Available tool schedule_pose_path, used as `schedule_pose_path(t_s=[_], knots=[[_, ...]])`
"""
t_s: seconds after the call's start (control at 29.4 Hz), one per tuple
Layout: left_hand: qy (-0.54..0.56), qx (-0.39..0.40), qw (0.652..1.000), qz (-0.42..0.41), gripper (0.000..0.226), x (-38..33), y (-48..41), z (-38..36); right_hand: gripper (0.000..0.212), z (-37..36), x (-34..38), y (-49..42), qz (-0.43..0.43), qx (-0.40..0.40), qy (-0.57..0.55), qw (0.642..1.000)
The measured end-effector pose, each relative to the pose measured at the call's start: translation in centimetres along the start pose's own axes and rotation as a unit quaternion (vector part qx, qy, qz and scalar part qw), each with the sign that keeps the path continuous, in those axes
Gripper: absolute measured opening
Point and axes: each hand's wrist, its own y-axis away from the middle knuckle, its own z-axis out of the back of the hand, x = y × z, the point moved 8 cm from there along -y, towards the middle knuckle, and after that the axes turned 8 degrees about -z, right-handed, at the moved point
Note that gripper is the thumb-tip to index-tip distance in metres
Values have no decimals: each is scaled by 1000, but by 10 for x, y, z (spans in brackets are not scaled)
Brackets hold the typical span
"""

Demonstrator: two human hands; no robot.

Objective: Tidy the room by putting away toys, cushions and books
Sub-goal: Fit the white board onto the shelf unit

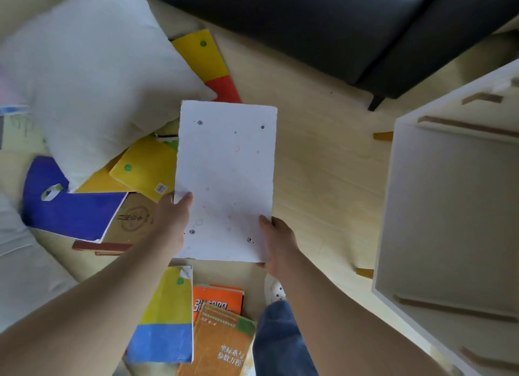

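White cushion (92,75): far left of the white board (227,179), with its corner just beside the board's upper left edge. Lift the board clear so you don't drag that corner along.

Blue book (70,210): lower left of the board, flat on the floor (323,165), partly under the cushion.

Yellow book (146,167): just left of the board, tucked under its left edge from where you look. It is one of several books waiting on that side.

Left hand (174,215): your fingers grip the board's left edge low down, thumb on its top face. The fingers underneath are hidden.

White board: the thing in hand, held off the floor between both hands, long side pointing away from you. Whether it is a book or a toy panel cannot be told.

Orange books (222,342): below the board, next to your leg. Step around them, don't turn over them.

Right hand (278,243): your fingers pinch the board's lower right corner, thumb on top. With both grips at the near end, the far end may sag, so carry it level.

Floor: right of the board is a bare strip, your best lane for moving.

Black sofa (309,24): above and right of the board, well apart.

White cabinet (449,207): far right of the board, open side facing you, probably where it goes. Line the board's long edge up with the cabinet's near rim before you slide it in.
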Motion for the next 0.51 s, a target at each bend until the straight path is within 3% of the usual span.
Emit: schedule_pose_path(t_s=[0.1, 0.31, 0.51], knots=[[-5, 17, 1000, -4, 54, 4, -6, 9, 14, -9, -2, 1, 3, -4, 27, 1000], [-130, 30, 988, -79, 57, 10, -4, 32, 30, -22, -6, 13, 63, -32, 90, 993], [-157, 80, 983, -60, 44, 14, 28, 48, 50, -27, -21, 56, 61, -79, 140, 985]])
